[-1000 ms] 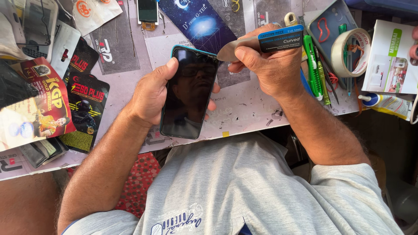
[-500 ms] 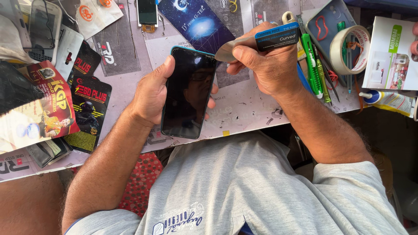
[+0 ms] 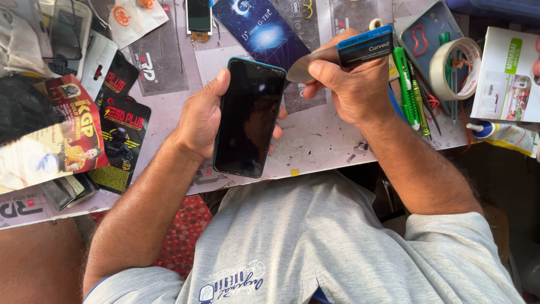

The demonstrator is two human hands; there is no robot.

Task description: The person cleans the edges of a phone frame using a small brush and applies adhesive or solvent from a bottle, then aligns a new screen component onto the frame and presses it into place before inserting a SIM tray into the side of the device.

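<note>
My left hand (image 3: 203, 115) grips a dark smartphone (image 3: 248, 117) in a teal case, screen up and black, held over the work mat (image 3: 315, 141). My right hand (image 3: 351, 84) holds a thin curved metal blade tool (image 3: 312, 63) with a blue and black label sleeve. The blade's rounded tip hovers just beside the phone's upper right corner; whether it touches is unclear.
Printed packets and cards (image 3: 84, 129) lie at the left. A roll of tape (image 3: 454, 61), a green cutter (image 3: 406, 84), a phone case (image 3: 430, 34) and a white box (image 3: 506, 73) sit at the right. A small display part (image 3: 198, 16) lies at the top.
The phone has been tilted more upright in my left hand. My right hand and the blade stayed near the phone's upper right corner.
</note>
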